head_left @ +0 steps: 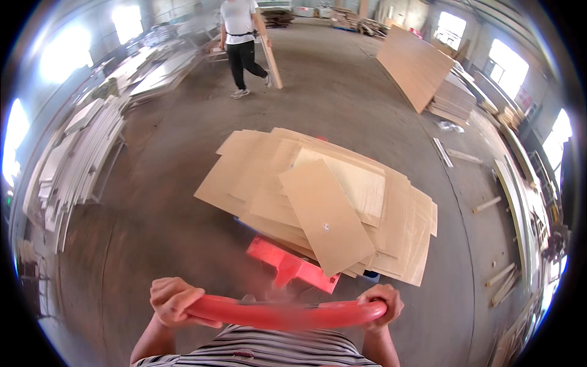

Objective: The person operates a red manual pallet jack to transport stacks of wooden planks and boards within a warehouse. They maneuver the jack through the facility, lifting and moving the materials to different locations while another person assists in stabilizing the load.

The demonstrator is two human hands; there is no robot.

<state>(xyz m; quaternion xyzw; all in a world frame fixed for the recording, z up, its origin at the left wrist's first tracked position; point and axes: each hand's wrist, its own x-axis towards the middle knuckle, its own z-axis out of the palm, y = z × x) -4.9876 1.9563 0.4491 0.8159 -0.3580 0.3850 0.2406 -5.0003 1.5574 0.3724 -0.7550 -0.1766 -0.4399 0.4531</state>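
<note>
where boards lie ahead, left hand (173, 300) and right hand (383, 303) clamped on red handle (281, 313)

My fingers wrap the red handle bar (284, 313), so my palms are out of sight, and the bar itself is smeared with blur. The stack of plywood sheets (318, 199) covers nearly all of the red cart (290, 264), wheels included. The person (241, 43) carrying a board (269, 58) is cut off at the top edge.
</note>
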